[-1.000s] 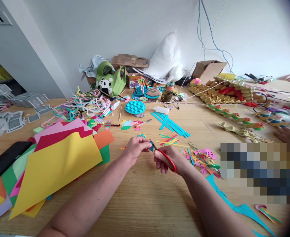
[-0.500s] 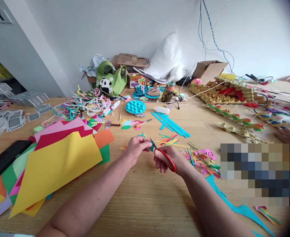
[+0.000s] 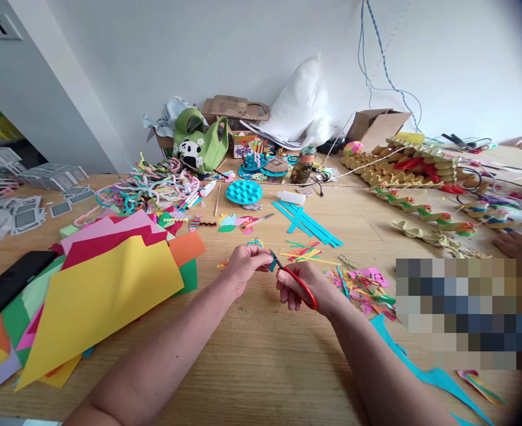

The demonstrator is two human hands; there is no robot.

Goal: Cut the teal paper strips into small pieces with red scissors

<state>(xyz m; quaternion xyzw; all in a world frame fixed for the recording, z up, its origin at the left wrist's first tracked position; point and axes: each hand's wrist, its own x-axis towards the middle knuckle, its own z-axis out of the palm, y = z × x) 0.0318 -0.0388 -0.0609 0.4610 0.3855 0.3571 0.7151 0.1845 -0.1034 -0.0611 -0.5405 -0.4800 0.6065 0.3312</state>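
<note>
Between finger and thumb, my left hand (image 3: pixel 247 266) pinches a small piece of blue paper (image 3: pixel 272 265). My right hand (image 3: pixel 303 286) is wrapped round a pair of red-handled scissors (image 3: pixel 304 289), whose dark blades reach the blue piece by my left fingertips. Just beyond the hands lie tiny paper bits (image 3: pixel 255 242) and a bundle of thin coloured paper strips (image 3: pixel 305 251). A heap of paper scraps (image 3: pixel 363 287) is to the right of my right hand. Farther back are wide blue paper strips (image 3: pixel 308 223) and colourful paper cut-outs (image 3: pixel 234 223).
Stacked coloured paper (image 3: pixel 114 290) and a black phone (image 3: pixel 15 284) occupy the left side. Pipe cleaners (image 3: pixel 154 186), a green panda bag (image 3: pixel 201 145), a blue round craft piece (image 3: pixel 244 192) and a jar (image 3: pixel 303 167) stand behind. Egg-carton strips (image 3: pixel 403 165) and another person's hand (image 3: pixel 521 244) are at right.
The scissor blades have shifted very slightly at the blue paper piece. Both hands stay in nearly the same place.
</note>
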